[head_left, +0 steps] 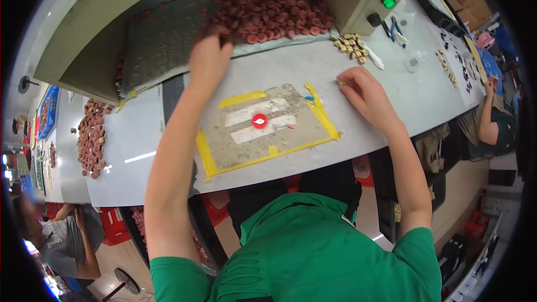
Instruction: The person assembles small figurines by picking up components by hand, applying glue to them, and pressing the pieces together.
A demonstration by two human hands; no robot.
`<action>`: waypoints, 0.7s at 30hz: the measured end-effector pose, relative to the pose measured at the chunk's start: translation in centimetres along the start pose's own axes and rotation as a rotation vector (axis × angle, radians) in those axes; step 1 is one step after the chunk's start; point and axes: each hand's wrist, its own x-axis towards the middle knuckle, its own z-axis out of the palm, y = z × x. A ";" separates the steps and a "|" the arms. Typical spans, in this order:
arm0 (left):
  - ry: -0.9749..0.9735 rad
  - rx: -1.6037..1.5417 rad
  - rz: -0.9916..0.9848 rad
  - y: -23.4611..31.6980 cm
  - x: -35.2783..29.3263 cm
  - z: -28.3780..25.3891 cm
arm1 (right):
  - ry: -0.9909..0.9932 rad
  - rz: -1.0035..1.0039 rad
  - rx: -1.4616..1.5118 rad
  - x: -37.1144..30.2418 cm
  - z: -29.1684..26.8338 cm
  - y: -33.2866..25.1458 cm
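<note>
My left hand (211, 59) reaches to the near left edge of a heap of dull red round caps (279, 8), its fingers curled in; what they hold, if anything, is hidden. My right hand (366, 98) pinches a small gold-coloured piece (341, 83) between thumb and finger, just above the white table. Close beyond it lies a small pile of similar gold pieces (351, 46). Between my hands and nearer to me, a bright red round cap (259, 121) with a white mark rests on white strips on a worn grey mat (246, 151) edged with yellow tape.
An arched beige machine housing (358, 0) with red and green lights frames the heap. Blue-handled pliers (398, 32) lie at the right. More red caps (91, 137) are spread on the left. Other people sit at both sides, one hand (490, 85) showing at far right.
</note>
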 end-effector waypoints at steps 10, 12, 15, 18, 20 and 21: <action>-0.123 -1.087 -0.675 4.9 -9.5 -9.4 | -0.057 -0.236 -0.160 0.5 0.2 0.3; -0.104 -1.244 -0.745 5.7 -12.1 -9.8 | -0.063 -0.281 -0.194 0.6 0.5 0.0; -0.148 -1.346 -0.778 7.2 -15.3 -9.4 | -0.089 -0.297 -0.242 0.8 0.7 -1.0; -0.166 -1.389 -0.811 8.4 -17.1 -8.3 | -0.099 -0.146 -0.099 1.1 1.5 -1.9; -0.174 -1.425 -0.784 8.5 -17.4 -7.8 | -0.158 -0.114 -0.121 1.3 1.9 -2.2; -0.139 -1.456 -0.800 8.9 -17.2 -7.8 | -0.166 -0.119 -0.130 1.3 2.1 -2.1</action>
